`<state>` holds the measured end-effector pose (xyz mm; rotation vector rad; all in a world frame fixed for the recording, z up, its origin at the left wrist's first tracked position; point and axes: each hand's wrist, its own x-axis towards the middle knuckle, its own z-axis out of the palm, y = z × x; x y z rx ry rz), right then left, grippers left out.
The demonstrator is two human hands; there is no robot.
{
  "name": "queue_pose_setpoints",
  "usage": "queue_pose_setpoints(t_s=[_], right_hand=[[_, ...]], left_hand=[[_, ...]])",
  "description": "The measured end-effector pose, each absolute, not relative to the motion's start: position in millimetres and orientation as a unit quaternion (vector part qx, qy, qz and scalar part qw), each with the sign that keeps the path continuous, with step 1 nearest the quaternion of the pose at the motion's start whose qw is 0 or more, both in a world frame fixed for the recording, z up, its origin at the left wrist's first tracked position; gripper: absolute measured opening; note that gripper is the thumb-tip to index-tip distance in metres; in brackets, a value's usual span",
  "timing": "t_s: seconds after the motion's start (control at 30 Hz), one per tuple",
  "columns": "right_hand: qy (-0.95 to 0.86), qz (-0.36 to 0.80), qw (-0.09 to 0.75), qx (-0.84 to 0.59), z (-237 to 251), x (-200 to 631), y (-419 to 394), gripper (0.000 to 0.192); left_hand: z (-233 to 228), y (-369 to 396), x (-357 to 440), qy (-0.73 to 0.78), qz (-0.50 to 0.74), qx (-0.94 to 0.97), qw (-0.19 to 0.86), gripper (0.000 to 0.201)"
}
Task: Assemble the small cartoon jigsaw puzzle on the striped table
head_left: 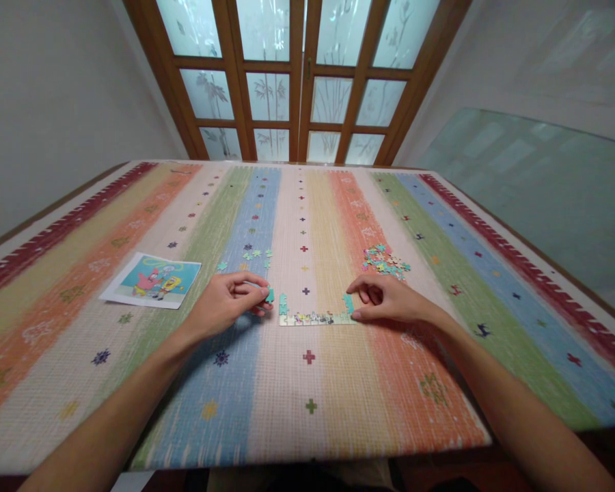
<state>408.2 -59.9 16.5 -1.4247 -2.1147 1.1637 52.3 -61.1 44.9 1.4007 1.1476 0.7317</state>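
Well; SpongeBob card [156, 280], partial puzzle [315, 319]

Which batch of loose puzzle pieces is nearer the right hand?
The dense, multicoloured pile just beyond the right hand. The other batch, a sparse scatter of mostly teal pieces, lies beyond the left hand.

Cardboard-like puzzle pieces [384, 261] and a smooth paper print [156, 281] are topping matt woven cloth [287, 403] while wooden doors [295, 102] are framing glossy glass [266, 31].
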Motion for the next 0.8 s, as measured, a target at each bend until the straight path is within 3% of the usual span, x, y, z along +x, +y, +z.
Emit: queue_pose_setpoints(t_s=[0.37, 0.8], right_hand=[[-0.744, 0.409, 0.167, -0.501, 14.6, 410.1, -59.5, 0.038], [-0.732, 0.432, 0.178, -0.496, 16.4, 412.3, -59.5, 0.046]], left_hand=[[47.4, -63.6, 54.3, 0.486, 0.304, 0.624, 0.531, 0.032], [43.7, -61.2, 55.5, 0.475, 0.300, 0.586, 0.584, 0.036]])
